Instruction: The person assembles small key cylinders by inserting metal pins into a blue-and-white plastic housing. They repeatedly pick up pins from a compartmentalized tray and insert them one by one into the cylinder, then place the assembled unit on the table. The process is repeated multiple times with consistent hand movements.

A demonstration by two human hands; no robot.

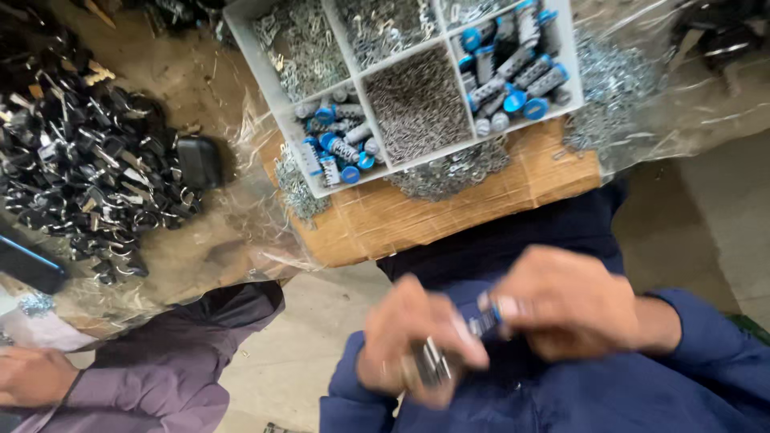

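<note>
both hands [497, 329] grip small metal parts [437, 361] below divided tray [269, 80] of blue-capped cylinders [513, 56] and springs [417, 100].

You have one view only, from the camera on your head, tilted steeply down over your lap. Your hands sit close beneath it, low and right of centre, blurred. The grey divided tray [265, 76] on the cardboard sheet [481, 200] lies farther off along the top edge. No second view overlaps it.
</note>
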